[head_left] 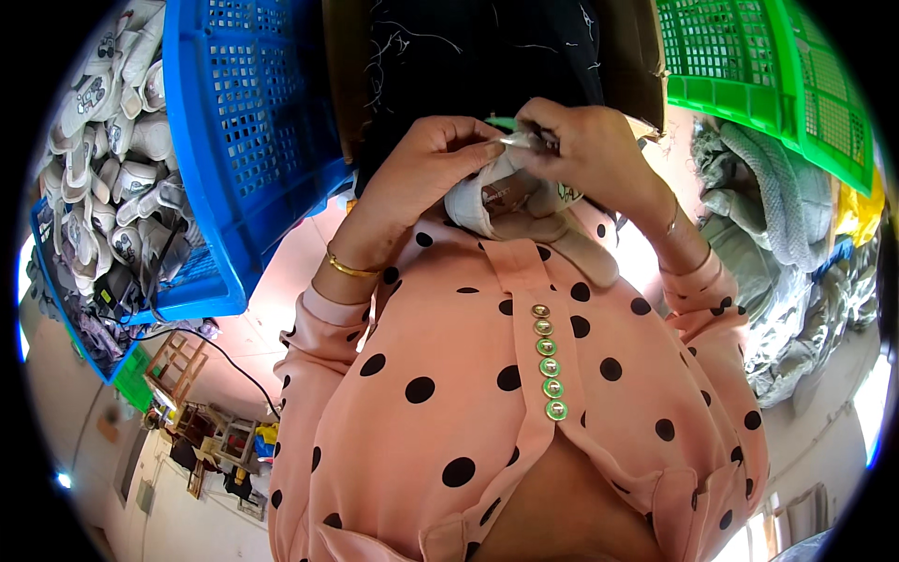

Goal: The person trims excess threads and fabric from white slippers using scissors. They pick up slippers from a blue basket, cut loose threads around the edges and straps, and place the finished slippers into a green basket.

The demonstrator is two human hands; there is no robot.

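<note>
A small white and beige fabric shoe (468, 208) lies against my lap and the front of the blouse, its pale sole side (552, 234) toward me. My left hand (438, 155) pinches the shoe's white upper edge between thumb and forefinger. Close beside it, my right hand (595, 150) is closed at the same edge, slightly blurred. Something small and dark shows between its fingers, too unclear to name. A bit of a green object (502, 123) peeks out behind the fingertips; the rest is hidden.
At the left stands a blue plastic crate (201, 187), beside a large heap of white shoes (122, 169). A cardboard box (637, 56) is ahead. Green crates (796, 140) and grey fabric pieces (768, 206) are at the right. Wooden stools (176, 367) stand farther off.
</note>
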